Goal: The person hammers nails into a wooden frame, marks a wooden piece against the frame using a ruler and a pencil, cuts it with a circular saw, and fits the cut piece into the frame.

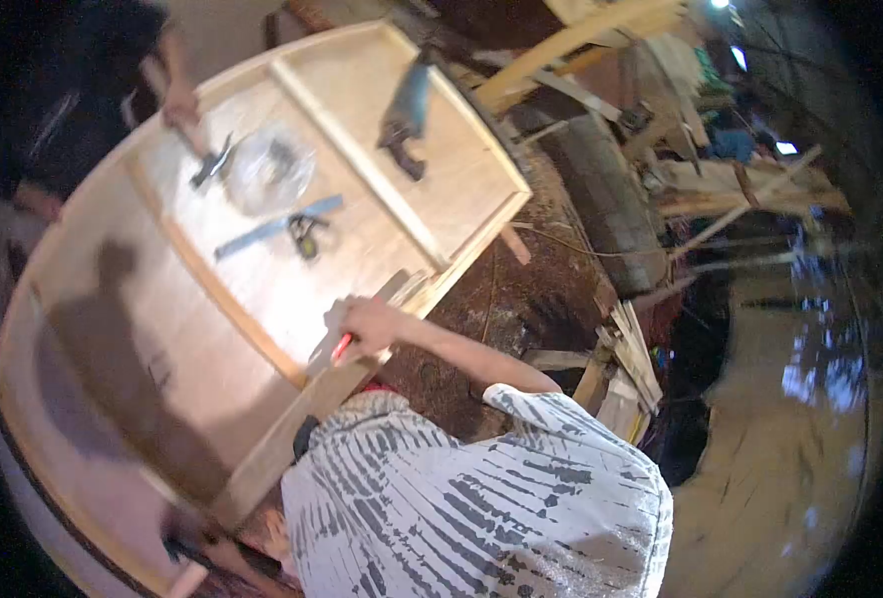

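My right hand [370, 325] is closed around a slim red marking tool, perhaps a pencil or marker [342, 346], over the near edge of a large curved wooden frame with a pale plywood panel [332, 279]. Beneath it, a flat board [287, 439] lies along that edge. My left hand [276, 535] appears low at the left, beside my patterned shirt near the board's lower end. It is blurred and partly hidden, so its grip does not show. On the panel lie a blue straight strip [242, 239], a dark-and-yellow tool [308, 237] and a clear plastic bag [270, 171].
Across the frame, a co-worker's hand [179, 106] grips a claw hammer [212, 162]. A handsaw [404, 125] rests in the far section. Wooden ribs [357, 159] divide the panel. Scrap wood [626, 384] and stacked timber [581, 60] stand at the right.
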Motion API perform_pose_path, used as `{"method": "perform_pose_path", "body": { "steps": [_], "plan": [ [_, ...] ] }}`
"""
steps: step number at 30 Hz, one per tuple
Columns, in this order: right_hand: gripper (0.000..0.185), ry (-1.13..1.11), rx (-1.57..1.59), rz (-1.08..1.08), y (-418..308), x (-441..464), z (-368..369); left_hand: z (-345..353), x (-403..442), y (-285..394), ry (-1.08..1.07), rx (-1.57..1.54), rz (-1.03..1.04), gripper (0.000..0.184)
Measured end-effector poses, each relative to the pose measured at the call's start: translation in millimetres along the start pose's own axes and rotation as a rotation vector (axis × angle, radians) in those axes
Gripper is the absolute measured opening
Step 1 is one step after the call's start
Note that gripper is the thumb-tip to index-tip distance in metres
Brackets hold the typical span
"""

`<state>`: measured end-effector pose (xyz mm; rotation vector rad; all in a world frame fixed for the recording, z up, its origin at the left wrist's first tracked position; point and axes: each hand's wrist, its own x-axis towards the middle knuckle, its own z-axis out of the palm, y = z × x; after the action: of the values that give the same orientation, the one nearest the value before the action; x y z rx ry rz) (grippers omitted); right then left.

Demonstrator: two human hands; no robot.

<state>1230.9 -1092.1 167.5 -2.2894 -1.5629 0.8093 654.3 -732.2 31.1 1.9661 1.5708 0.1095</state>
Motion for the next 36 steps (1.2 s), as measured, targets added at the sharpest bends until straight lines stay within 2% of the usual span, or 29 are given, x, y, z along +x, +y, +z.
{"method": "perform_pose_path", "body": {
  "steps": [1, 2, 5, 7, 9, 14, 16, 17, 18, 19, 20, 21, 22, 23, 25, 26, 27, 29, 30, 31, 32, 36],
  "plan": [
    [0.058, 0.016, -0.020, -0.041, 3, -6, 7, 17, 6, 23, 0.024, 0.020, 0.055, 0.051],
    [0.058, 0.011, 0.005, -0.018, -12, 35, 14, 24, 30, 35, 0.037, 0.039, 0.085, 0.051],
    [0.058, 0.020, -0.015, 0.013, -18, 57, 48, 45, 46, 71, 0.082, 0.071, 0.166, 0.049],
    [0.059, 0.024, -0.046, 0.006, -21, 62, 54, 49, 50, 85, 0.098, 0.072, 0.188, 0.049],
    [0.061, -0.077, 0.025, 0.053, -21, 62, 54, 53, 52, 96, 0.107, 0.070, 0.196, 0.048],
    [0.060, -0.076, 0.006, 0.027, -15, 58, 59, 56, 54, 106, 0.126, 0.058, 0.205, 0.046],
    [0.062, 0.083, -0.042, -0.021, -19, 54, 52, 51, 54, 98, 0.137, 0.047, 0.205, 0.045],
    [0.059, 0.066, 0.011, 0.034, -21, 50, 46, 47, 49, 86, 0.142, 0.053, 0.191, 0.045],
    [0.054, 0.177, 0.100, -0.078, -3, 52, 65, 36, 40, 78, 0.151, 0.058, 0.175, 0.045],
    [0.047, -0.020, 0.109, 0.092, -9, 50, 53, 27, 26, 71, 0.167, 0.065, 0.156, 0.044],
    [0.048, 0.002, 0.194, 0.075, -5, 50, 58, 20, 14, 72, 0.181, 0.075, 0.129, 0.044],
    [0.048, 0.052, 0.044, 0.019, 10, 51, 71, 17, 4, 72, 0.207, 0.082, 0.110, 0.044],
    [0.052, 0.116, 0.024, -0.083, 22, 51, 80, 11, -4, 71, 0.231, 0.103, 0.095, 0.043],
    [0.054, 0.051, -0.012, -0.009, 14, 53, 71, 8, -13, 71, 0.261, 0.125, 0.085, 0.043],
    [0.053, 0.009, 0.091, -0.011, -8, 56, 59, 8, -20, 71, 0.307, 0.166, 0.053, 0.042],
    [0.051, -0.004, 0.025, -0.012, -2, 57, 64, 7, -25, 77, 0.314, 0.156, -0.008, 0.045],
    [0.048, -0.068, 0.049, 0.011, -11, 60, 56, -13, -28, 105, 0.205, 0.058, 0.002, 0.046],
    [0.045, -0.056, 0.078, -0.033, -12, 62, 64, -10, -30, 104, 0.158, -0.125, -0.177, 0.047],
    [0.043, -0.123, 0.084, 0.057, -11, 62, 58, -11, -30, 105, 0.158, -0.106, -0.194, 0.047],
    [0.042, -0.183, 0.079, 0.151, -16, 63, 49, -10, -31, 105, 0.171, -0.057, -0.161, 0.047],
    [0.041, -0.199, 0.018, 0.078, -22, 66, 42, -10, -29, 103, 0.182, -0.012, -0.124, 0.048],
    [0.039, -0.195, 0.044, 0.048, -23, 63, 38, -3, -34, 99, 0.287, 0.131, -0.039, 0.051]
  ]
}}
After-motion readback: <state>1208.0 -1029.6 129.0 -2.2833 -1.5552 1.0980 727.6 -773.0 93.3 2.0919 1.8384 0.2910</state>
